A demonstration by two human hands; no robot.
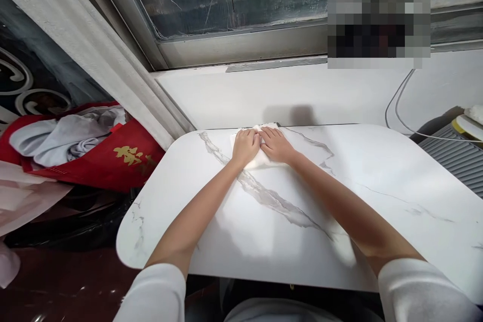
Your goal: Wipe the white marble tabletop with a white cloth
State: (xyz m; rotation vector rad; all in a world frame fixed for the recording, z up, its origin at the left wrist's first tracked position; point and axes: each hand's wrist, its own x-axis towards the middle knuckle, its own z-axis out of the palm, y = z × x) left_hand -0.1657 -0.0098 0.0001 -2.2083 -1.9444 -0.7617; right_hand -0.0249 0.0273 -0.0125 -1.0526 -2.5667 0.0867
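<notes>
A white cloth [260,161] lies bunched on the white marble-patterned table [181,196], close to its far edge. My left hand [246,147] presses down on the cloth's left part, its fingers closed over the fabric. Beside it, my right hand [277,145] holds the right part down in the same way. The two hands touch or nearly touch at the thumbs. Much of the cloth is hidden beneath them.
Behind the table stand a white wall [234,98] and a metal-framed window [241,45]. A red bag [132,161] with grey-white fabric sits left. Thin cables [394,103] hang at right, near a grey ribbed surface [458,158]. A pixelated patch covers the upper right.
</notes>
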